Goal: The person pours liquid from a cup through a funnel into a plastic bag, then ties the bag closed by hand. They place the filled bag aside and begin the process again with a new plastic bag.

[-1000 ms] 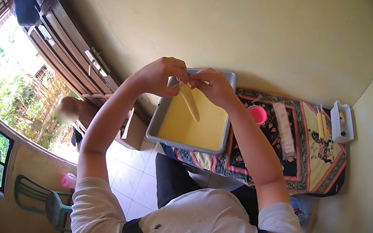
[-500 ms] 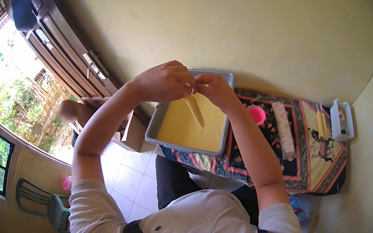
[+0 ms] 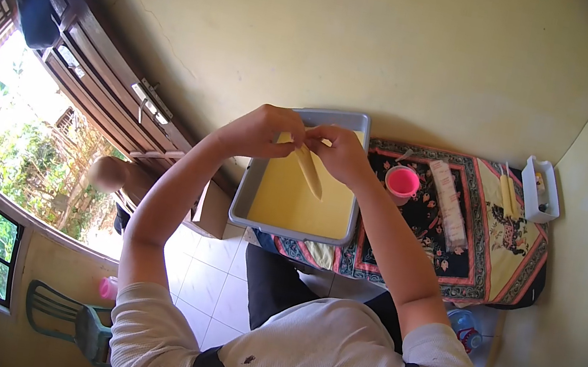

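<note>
A long, slim plastic bag of yellow liquid (image 3: pixel 309 175) hangs tilted below my hands, its lower end pointing toward me. My left hand (image 3: pixel 269 131) pinches its top end. Close against it, my right hand (image 3: pixel 339 154) has its fingers closed at the same end; the exact grip of the fingertips is partly hidden. Beneath both hands stands a grey rectangular tub (image 3: pixel 252 180) holding yellow liquid (image 3: pixel 288 210). The bag hangs over this liquid.
Right of the tub, a patterned cloth (image 3: pixel 480 257) bears a pink cup (image 3: pixel 402 181), a pale pink-marked strip (image 3: pixel 447 205), two filled yellow bags (image 3: pixel 507 194) and a white bin (image 3: pixel 540 190). A person (image 3: pixel 135 180) is by the open door, left. A green chair (image 3: pixel 80 323) stands lower left.
My left hand has dropped slightly and its fingers have shifted at the bag's top. My right hand has lowered a little too. The bag stays hanging over the tub.
</note>
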The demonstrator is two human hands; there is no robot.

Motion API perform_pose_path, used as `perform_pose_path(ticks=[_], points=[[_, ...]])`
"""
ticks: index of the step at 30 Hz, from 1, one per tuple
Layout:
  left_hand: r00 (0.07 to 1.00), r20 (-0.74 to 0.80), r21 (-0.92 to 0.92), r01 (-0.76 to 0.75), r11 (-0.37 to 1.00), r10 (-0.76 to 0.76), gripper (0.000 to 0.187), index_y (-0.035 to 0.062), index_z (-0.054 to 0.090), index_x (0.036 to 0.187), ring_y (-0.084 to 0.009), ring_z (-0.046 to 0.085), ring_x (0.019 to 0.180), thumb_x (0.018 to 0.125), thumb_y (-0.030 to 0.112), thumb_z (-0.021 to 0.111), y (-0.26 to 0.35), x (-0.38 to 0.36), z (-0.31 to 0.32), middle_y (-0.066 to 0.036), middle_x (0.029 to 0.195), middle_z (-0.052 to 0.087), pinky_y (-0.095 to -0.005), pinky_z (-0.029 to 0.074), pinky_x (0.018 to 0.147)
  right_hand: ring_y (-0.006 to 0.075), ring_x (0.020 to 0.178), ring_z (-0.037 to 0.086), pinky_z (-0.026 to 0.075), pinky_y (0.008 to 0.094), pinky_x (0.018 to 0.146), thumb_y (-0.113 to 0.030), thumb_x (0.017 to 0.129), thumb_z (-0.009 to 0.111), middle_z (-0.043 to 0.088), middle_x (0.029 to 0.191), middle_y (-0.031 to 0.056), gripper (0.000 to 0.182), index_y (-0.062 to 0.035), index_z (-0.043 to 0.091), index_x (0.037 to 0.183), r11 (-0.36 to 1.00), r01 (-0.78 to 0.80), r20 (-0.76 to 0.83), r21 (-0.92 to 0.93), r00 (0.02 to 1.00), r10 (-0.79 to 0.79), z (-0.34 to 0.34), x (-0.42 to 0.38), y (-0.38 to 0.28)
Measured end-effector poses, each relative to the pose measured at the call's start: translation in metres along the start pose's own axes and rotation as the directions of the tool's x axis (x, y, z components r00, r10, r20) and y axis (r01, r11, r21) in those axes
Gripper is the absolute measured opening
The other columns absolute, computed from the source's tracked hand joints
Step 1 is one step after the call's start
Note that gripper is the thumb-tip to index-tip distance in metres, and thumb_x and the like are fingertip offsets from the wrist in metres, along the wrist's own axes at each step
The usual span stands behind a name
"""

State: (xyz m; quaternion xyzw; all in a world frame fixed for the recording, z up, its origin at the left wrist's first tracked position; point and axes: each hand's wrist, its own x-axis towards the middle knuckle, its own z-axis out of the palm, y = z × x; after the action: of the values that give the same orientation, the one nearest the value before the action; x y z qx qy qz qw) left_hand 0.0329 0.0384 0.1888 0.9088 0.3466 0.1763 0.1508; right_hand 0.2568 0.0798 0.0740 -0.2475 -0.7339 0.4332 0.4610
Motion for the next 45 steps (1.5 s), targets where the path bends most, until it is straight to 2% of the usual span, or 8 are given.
perform_pose_path(ticks=[3,10,15,25,31,37,43,45], points=[[0.996,-0.08,-0.072,-0.042,0.997,0.036,0.007,0.002,0.076,0.094,-0.0256,0.076,0.091,0.088,0.0,0.077,-0.005,-0.001,0.005,-0.01,0.097,0.079,-0.0366,0.059,0.086,0.0326,0.097,0.078,0.059,0.0405,0.089,-0.015,0.1,0.079,0.083,0.1,0.0179,0.018,-0.0076,0.087,0.115,0.998,0.008,-0.003,-0.056,1.0,-0.008,-0.003,-0.004,-0.009],[0.93,0.002,-0.35,0.344,0.871,-0.367,0.015,0.0009,0.068,0.105,-0.0152,0.072,0.092,0.092,0.003,0.074,-0.026,-0.007,0.028,-0.006,0.096,0.074,-0.0319,0.057,0.086,0.0332,0.1,0.075,0.058,0.0426,0.092,-0.01,0.097,0.083,0.081,0.103,0.0151,0.018,-0.0063,0.086,0.114,0.994,0.037,0.022,-0.099,0.999,-0.035,0.0,-0.007,-0.007],[0.82,0.233,-0.637,0.535,0.555,-0.523,0.02,0.0052,0.061,0.109,-0.0133,0.068,0.091,0.092,0.0,0.071,-0.034,-0.009,0.034,-0.003,0.099,0.068,-0.0291,0.057,0.085,0.033,0.101,0.071,0.056,0.045,0.087,-0.005,0.089,0.082,0.079,0.097,0.0085,0.014,-0.0066,0.085,0.103,0.819,0.394,0.045,-0.417,0.909,-0.414,0.008,-0.015,0.001],[0.711,0.389,-0.624,0.672,0.4,-0.586,0.018,0.01,0.061,0.108,-0.0113,0.067,0.081,0.094,0.003,0.069,-0.042,-0.012,0.04,-0.001,0.094,0.066,-0.0264,0.056,0.077,0.0238,0.114,0.065,0.046,0.0444,0.095,-0.014,0.087,0.076,0.071,0.102,-0.0006,0.025,-0.0125,0.082,0.112,0.398,0.618,0.283,-0.678,0.719,-0.635,0.002,-0.027,-0.006],[0.715,0.341,-0.569,0.674,0.472,-0.61,0.016,0.0107,0.06,0.11,-0.01,0.064,0.082,0.099,0.006,0.069,-0.045,-0.013,0.046,0.0,0.094,0.065,-0.0269,0.055,0.078,0.0209,0.113,0.064,0.046,0.0436,0.095,-0.019,0.095,0.068,0.069,0.1,-0.003,0.018,-0.0145,0.08,0.108,0.261,0.681,0.339,-0.684,0.615,-0.712,-0.002,-0.021,0.0],[0.796,0.238,-0.591,0.573,0.568,-0.556,0.021,0.01,0.056,0.116,-0.0101,0.062,0.091,0.1,0.005,0.067,-0.046,-0.012,0.049,0.0,0.1,0.064,-0.0282,0.053,0.085,0.0225,0.109,0.067,0.049,0.0434,0.091,-0.015,0.087,0.083,0.073,0.097,0.0002,0.019,-0.0128,0.082,0.105,0.507,0.573,0.226,-0.644,0.775,-0.59,-0.006,-0.014,0.009],[0.822,0.167,-0.647,0.508,0.569,-0.545,0.022,0.0083,0.054,0.119,-0.0124,0.063,0.09,0.102,0.008,0.067,-0.039,-0.005,0.053,-0.001,0.098,0.064,-0.0284,0.052,0.083,0.0244,0.091,0.069,0.055,0.0372,0.084,-0.008,0.095,0.08,0.077,0.098,0.0038,0.012,-0.0066,0.081,0.107,0.879,0.414,0.007,-0.236,0.906,-0.424,-0.001,-0.008,0.025],[0.835,0.162,-0.7,0.473,0.535,-0.526,0.022,0.0085,0.055,0.119,-0.0118,0.063,0.091,0.101,0.006,0.067,-0.03,-0.001,0.05,-0.001,0.097,0.063,-0.0282,0.052,0.084,0.0214,0.091,0.071,0.056,0.0364,0.086,-0.012,0.097,0.078,0.079,0.098,0.0062,0.012,-0.0029,0.081,0.105,0.998,0.051,0.003,-0.028,0.999,-0.051,-0.003,-0.014,0.009]])
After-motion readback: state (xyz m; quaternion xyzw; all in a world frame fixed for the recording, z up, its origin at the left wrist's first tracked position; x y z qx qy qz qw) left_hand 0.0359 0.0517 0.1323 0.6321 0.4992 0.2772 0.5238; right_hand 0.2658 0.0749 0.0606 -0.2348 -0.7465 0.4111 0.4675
